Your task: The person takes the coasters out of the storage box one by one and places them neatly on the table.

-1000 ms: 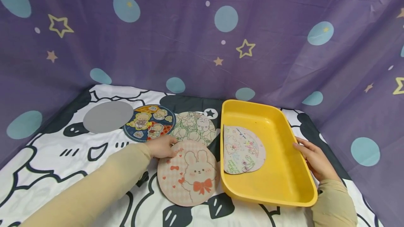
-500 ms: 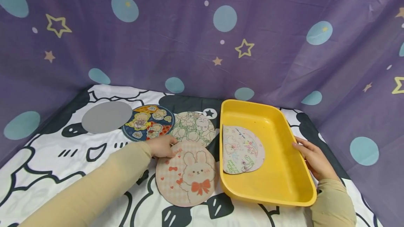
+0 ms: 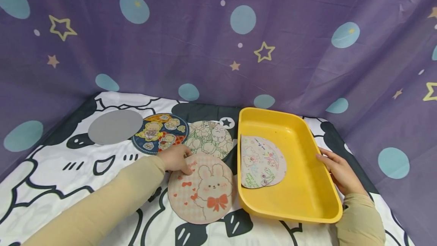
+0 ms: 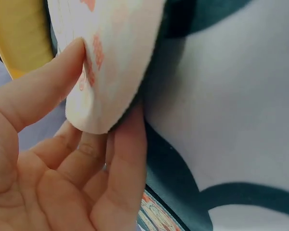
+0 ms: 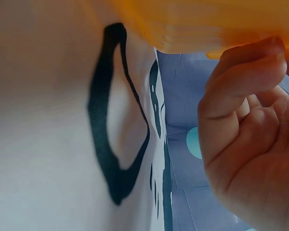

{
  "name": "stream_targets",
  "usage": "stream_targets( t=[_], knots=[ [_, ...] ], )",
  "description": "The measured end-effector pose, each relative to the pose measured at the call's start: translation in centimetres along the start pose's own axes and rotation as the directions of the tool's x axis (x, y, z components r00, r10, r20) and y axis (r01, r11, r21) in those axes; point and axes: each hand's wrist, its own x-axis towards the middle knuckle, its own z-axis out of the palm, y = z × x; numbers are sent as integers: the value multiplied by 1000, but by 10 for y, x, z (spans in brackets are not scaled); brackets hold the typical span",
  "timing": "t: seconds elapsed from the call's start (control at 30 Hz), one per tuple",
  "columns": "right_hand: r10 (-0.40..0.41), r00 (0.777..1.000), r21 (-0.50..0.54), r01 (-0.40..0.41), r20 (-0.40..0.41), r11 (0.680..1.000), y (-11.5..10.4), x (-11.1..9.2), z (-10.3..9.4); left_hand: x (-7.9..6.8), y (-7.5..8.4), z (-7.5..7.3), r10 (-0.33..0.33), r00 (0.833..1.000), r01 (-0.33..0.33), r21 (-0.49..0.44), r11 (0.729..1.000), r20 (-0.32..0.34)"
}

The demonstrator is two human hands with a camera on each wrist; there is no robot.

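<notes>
My left hand (image 3: 175, 157) pinches the upper left edge of a round pink mouse pad (image 3: 201, 189) printed with a bunny and a red bow. In the left wrist view the thumb presses on the printed face of the pad (image 4: 120, 57), with fingers behind its dark underside. My right hand (image 3: 341, 174) grips the right rim of a deep yellow tray (image 3: 304, 185); the right wrist view has its bent fingers (image 5: 250, 77) against the yellow plastic. Inside the tray lies a round white pad (image 3: 264, 162) with coloured drawings, its left part hidden behind the near wall.
Behind the left hand lie a grey round pad (image 3: 115, 127), a blue bear pad (image 3: 160, 132) and a pale floral pad (image 3: 211, 137) in a row. A black-and-white cartoon cloth (image 3: 85, 174) covers the table. A purple curtain (image 3: 191, 41) hangs along the back.
The view shifts very slightly. Both hands keep their places on the pink mouse pad and the tray, and the other pads stay where they were.
</notes>
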Motion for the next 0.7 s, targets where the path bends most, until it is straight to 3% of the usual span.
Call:
stream_targets(
  t=[0.27, 0.7],
  knots=[
    [7, 1000, -5, -7, -3, 1000, -1, 0, 1, 4, 0, 0, 14, 998, -10, 71, 997, -58],
    [-2, 1000, -27, 1, -8, 1000, -1, -1, 1, 4, 10, -3, 38, 995, -38, 10, 999, -90]
  ],
)
